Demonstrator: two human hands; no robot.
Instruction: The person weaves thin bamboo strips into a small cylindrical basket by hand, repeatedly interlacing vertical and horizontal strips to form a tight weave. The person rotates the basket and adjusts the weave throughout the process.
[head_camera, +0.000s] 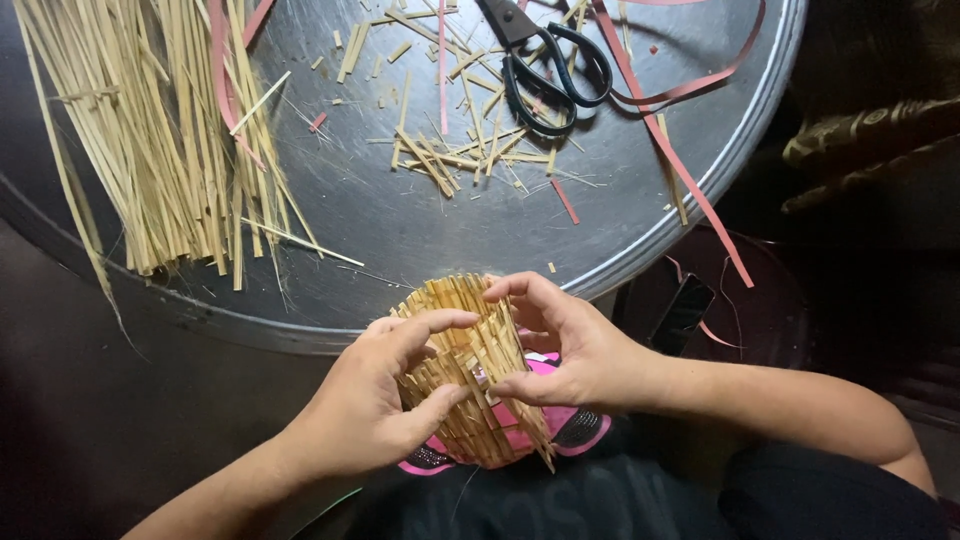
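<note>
- The small woven basket (470, 370) of pale straw strips sits low in the middle of the frame, held over the person's lap just below the rim of the round metal tray (420, 225). The left hand (375, 405) has its grip closed on the basket's left side, thumb under and fingers curled over the top. The right hand (575, 355) pinches the right wall, fingertips on the upper rim and thumb lower down.
- The weave looks loose, with strip ends poking out along the bottom right. A hard squeeze from either grip could buckle the wall or push strips out of line.
- The straw looks dry and thin, so bending one strip sharply may snap it and leave a gap.
- The basket rests on nothing solid. If one hand lets go, it may tip or fall into the lap, where a pink object (545, 425) lies partly hidden under it.
- The bundle of long straw strips (160, 140) at the upper left overhangs the tray's edge, and a knock from an elbow could send it to the floor.
- The black scissors (545, 65) lie open at the upper middle among cut scraps (450, 150) and pink ribbon (680, 150). A blind reach there risks a nick, and the ribbon trailing off the right edge could snag a wrist.
</note>
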